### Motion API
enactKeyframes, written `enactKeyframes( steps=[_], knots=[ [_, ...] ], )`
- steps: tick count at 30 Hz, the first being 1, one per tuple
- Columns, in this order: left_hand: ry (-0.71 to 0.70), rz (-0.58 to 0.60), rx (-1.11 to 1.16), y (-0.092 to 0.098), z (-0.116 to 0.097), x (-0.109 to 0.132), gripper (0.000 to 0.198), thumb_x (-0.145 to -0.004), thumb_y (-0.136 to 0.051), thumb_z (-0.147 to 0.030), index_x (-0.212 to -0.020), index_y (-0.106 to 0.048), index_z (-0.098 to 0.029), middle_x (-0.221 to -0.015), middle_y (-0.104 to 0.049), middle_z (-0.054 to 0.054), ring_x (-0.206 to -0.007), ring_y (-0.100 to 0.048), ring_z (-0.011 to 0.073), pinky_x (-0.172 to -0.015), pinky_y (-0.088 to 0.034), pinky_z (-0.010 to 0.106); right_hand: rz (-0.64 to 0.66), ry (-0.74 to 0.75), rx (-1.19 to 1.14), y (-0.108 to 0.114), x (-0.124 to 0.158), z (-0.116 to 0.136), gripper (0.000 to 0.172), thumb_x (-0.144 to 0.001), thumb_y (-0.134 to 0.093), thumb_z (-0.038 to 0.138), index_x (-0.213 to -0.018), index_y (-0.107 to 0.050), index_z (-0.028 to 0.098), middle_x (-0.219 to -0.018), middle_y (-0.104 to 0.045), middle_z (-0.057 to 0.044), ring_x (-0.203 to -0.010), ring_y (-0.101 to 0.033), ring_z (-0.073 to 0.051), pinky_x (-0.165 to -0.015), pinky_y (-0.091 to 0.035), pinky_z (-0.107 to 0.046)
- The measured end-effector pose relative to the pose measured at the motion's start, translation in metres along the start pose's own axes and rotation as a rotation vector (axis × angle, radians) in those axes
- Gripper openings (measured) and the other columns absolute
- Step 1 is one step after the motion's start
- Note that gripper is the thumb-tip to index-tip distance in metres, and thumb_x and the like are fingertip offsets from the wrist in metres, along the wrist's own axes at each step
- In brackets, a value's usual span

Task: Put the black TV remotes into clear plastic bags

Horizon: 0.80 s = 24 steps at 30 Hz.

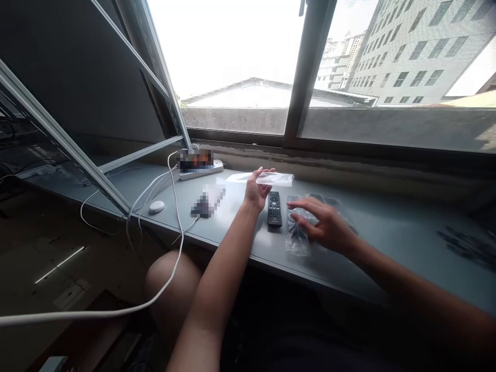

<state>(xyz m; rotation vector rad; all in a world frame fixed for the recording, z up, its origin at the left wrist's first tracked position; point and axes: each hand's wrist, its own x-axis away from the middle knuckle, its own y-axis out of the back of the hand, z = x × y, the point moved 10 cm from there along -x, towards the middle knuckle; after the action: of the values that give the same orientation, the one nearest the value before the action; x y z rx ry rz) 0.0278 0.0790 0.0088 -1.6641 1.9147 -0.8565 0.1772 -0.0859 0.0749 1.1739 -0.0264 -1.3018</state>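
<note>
My left hand [259, 190] holds a clear plastic bag [277, 179] above the tabletop, its fingers curled around one end. Just below and to the right of that hand, a black remote control [275, 209] lies on the table with its buttons facing up. My right hand [323, 221] hovers with thumb and fingers apart, and nothing shows between them. Under it lie several clear plastic bags [298, 245], partly covered by the hand; what they contain is hard to make out.
A grey table [391, 237] runs along the window. To the left are a white power strip [201, 172], a round white device [156, 206] and a blurred-out object [208, 201]. A white cable [179, 217] loops past the table edge. Dark items [465, 245] lie far right.
</note>
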Motion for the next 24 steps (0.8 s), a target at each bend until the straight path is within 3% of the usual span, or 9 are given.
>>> enactKeyframes(
  steps=[3,10,12,16,21,24],
  knots=[
    [-0.035,0.012,-0.048,-0.002,-0.001,0.002,0.026,-0.099,-0.077,-0.043,-0.111,-0.080,-0.019,-0.135,-0.083,0.010,-0.103,-0.078,0.0176,-0.065,-0.054,0.021,0.147,-0.096,0.125,-0.026,-0.005,-0.018,0.044,-0.113,-0.064,0.050,-0.152,-0.077,0.035,-0.123,-0.073,-0.014,-0.113,-0.074,-0.035,-0.101,-0.064,-0.054],
    [-0.065,0.045,-0.133,-0.005,0.003,0.004,0.035,-0.095,-0.081,-0.047,-0.122,-0.080,-0.023,-0.140,-0.081,0.008,-0.110,-0.076,0.0188,-0.068,-0.053,0.019,0.369,-0.081,0.471,-0.079,-0.029,-0.035,0.049,-0.116,-0.053,0.052,-0.146,-0.082,0.026,-0.105,-0.077,-0.018,-0.106,-0.068,-0.040,-0.105,-0.053,-0.059],
    [-0.099,-0.001,-0.149,-0.001,-0.001,0.005,0.036,-0.095,-0.081,-0.044,-0.124,-0.078,-0.025,-0.142,-0.080,0.007,-0.111,-0.076,0.0185,-0.070,-0.053,0.020,0.369,-0.118,0.498,-0.086,-0.037,-0.036,0.048,-0.115,-0.055,0.056,-0.139,-0.082,0.024,-0.101,-0.081,-0.018,-0.106,-0.069,-0.041,-0.105,-0.050,-0.060],
    [-0.163,-0.081,-0.139,0.006,-0.009,0.008,0.033,-0.092,-0.083,-0.043,-0.119,-0.076,-0.023,-0.137,-0.081,0.010,-0.115,-0.075,0.0221,-0.068,-0.051,0.021,0.390,-0.279,0.495,-0.096,-0.047,-0.045,0.042,-0.108,-0.064,0.057,-0.128,-0.079,0.023,-0.115,-0.082,-0.018,-0.112,-0.070,-0.042,-0.106,-0.048,-0.056],
    [-0.191,-0.113,-0.096,0.009,-0.010,0.007,0.031,-0.090,-0.085,-0.041,-0.115,-0.078,-0.024,-0.134,-0.082,0.010,-0.121,-0.074,0.0243,-0.067,-0.052,0.021,0.385,-0.358,0.390,-0.100,-0.047,-0.048,0.032,-0.096,-0.075,0.038,-0.124,-0.075,0.023,-0.114,-0.080,-0.015,-0.114,-0.070,-0.040,-0.105,-0.047,-0.051],
    [-0.200,-0.114,-0.066,0.011,-0.010,0.006,0.031,-0.088,-0.087,-0.040,-0.113,-0.079,-0.024,-0.132,-0.082,0.010,-0.124,-0.073,0.0251,-0.069,-0.052,0.022,0.273,-0.330,0.288,-0.089,-0.048,-0.044,0.027,-0.093,-0.070,0.028,-0.120,-0.072,0.023,-0.116,-0.078,-0.013,-0.114,-0.070,-0.036,-0.113,-0.045,-0.054]
  ],
)
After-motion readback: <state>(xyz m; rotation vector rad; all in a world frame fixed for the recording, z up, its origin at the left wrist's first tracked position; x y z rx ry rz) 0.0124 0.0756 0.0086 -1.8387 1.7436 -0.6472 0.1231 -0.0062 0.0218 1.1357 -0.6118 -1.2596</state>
